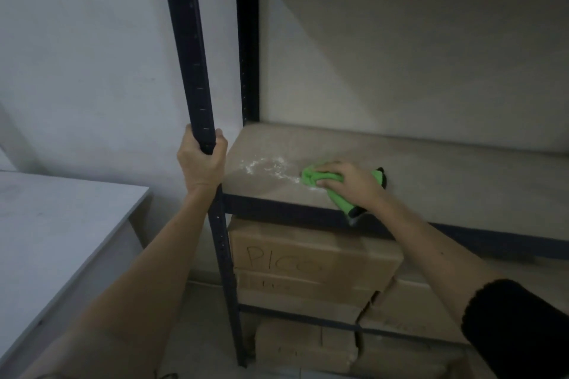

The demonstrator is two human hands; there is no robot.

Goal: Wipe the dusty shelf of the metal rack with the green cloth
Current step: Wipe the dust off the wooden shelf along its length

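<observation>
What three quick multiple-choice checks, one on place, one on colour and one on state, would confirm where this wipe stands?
1. Where does the white dust lie?
A. left of the cloth
B. right of the cloth
C. on the cardboard boxes

2. What colour is the cloth?
A. blue
B. green
C. white

3. What is the left hand doing?
A. lying flat on the shelf
B. gripping the rack's front post
C. hanging free

Answers:
1 A: the powder sits on the shelf between the post and the cloth.
2 B: bright green shows under the right hand.
3 B: its fingers curl round the dark post.
</observation>
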